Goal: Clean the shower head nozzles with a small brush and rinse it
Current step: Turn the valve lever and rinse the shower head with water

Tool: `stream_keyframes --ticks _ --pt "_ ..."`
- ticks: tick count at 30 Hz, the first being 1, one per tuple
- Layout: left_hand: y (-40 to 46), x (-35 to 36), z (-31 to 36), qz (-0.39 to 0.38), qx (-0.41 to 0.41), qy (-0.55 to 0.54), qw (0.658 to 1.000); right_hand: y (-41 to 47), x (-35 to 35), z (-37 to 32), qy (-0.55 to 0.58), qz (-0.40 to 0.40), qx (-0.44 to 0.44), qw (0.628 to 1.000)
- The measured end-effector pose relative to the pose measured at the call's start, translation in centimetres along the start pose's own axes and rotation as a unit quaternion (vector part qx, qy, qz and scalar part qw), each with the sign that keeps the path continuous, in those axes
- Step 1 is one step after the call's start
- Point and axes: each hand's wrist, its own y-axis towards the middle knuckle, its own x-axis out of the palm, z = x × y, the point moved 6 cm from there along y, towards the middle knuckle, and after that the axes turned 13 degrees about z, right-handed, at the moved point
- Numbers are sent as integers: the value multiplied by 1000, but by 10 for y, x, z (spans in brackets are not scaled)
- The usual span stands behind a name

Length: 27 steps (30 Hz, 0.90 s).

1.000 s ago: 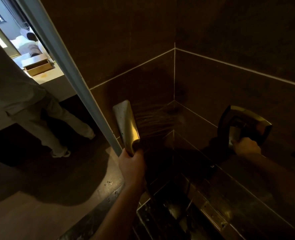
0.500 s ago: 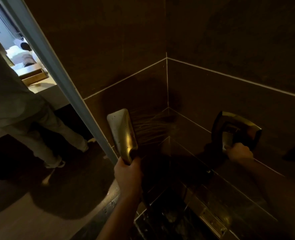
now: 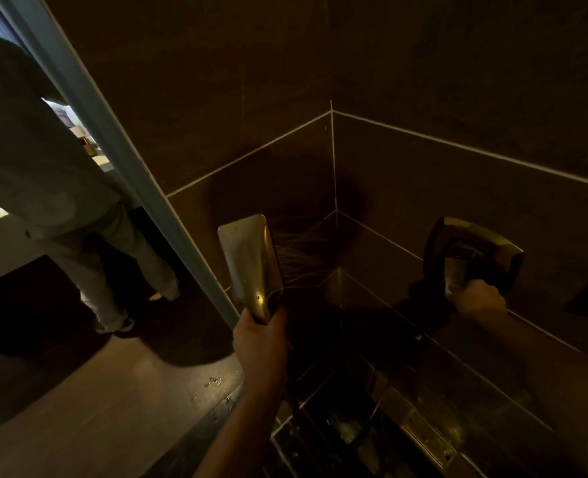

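Two hands are in view, both occupied. The left hand (image 3: 259,343) comes up from the lower centre on a bare forearm, wrist roughly straight, fingers curled fully round the narrow handle end of a flat, rectangular brass-coloured metal shower head (image 3: 251,262). The shower head stands nearly upright above the fist, tilted slightly left, its smooth back facing the camera. Thin water jets (image 3: 297,253) fan out from its far face to the right, toward the corner where the two walls meet.

The right hand (image 3: 480,300) reaches in from the right edge on an extended forearm, knuckles toward the camera, fingers closed round the lower lever part of a brass-coloured metal wall-mounted shower valve handle (image 3: 472,253). How the fingertips lie behind the lever cannot be told; the light is low. The two hands are well apart, with the wall corner between them.

The dark brown tiled walls (image 3: 423,81) carry pale grout lines. Below the hands, a dark wet shower floor (image 3: 337,439) shows reflections, and a brass-coloured strip drain (image 3: 427,439) runs along the right wall's base. A dark hose (image 3: 292,398) hangs down below the left hand.

Left of the shower head, a pale blue-grey door frame edge (image 3: 120,160) runs diagonally. Beyond it a second person in light clothing (image 3: 44,167) stands on the pale bathroom floor (image 3: 89,408), seen from behind, feet near the threshold.
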Motion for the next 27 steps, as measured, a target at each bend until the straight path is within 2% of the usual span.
stream_keyframes --ticks 27 --pt "-14 -1 5 -46 9 -3 999 -4 1 2 6 19 3 1000"
